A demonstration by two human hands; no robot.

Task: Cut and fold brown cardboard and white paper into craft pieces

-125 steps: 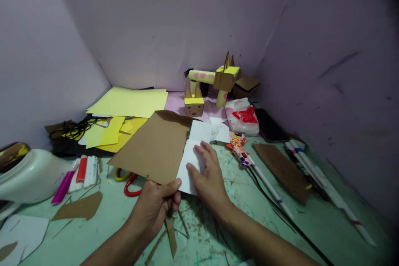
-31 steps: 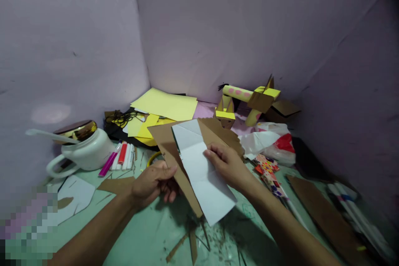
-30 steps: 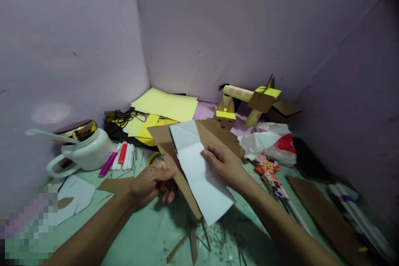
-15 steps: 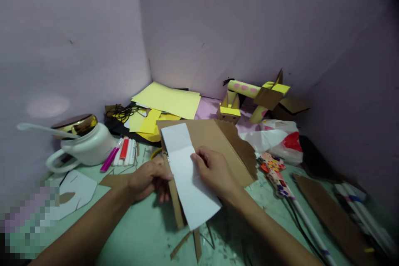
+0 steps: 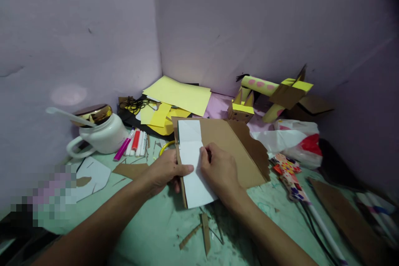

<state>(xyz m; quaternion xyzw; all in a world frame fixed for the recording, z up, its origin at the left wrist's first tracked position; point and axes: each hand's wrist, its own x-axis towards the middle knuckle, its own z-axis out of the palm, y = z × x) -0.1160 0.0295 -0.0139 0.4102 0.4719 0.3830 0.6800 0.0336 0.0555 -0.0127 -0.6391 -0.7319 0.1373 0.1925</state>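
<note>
The left hand (image 5: pixel 166 169) pinches the left edge of the cardboard (image 5: pixel 230 149) and white paper (image 5: pixel 193 162); the right hand (image 5: pixel 220 170) presses the paper flat. Bare green table (image 5: pixel 149 232) lies nearer.

Dim purple-tinted light, soft shadows, dark stretched corners (lower left pixelated).

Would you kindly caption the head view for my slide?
Both hands press white paper onto brown cardboard.
</note>
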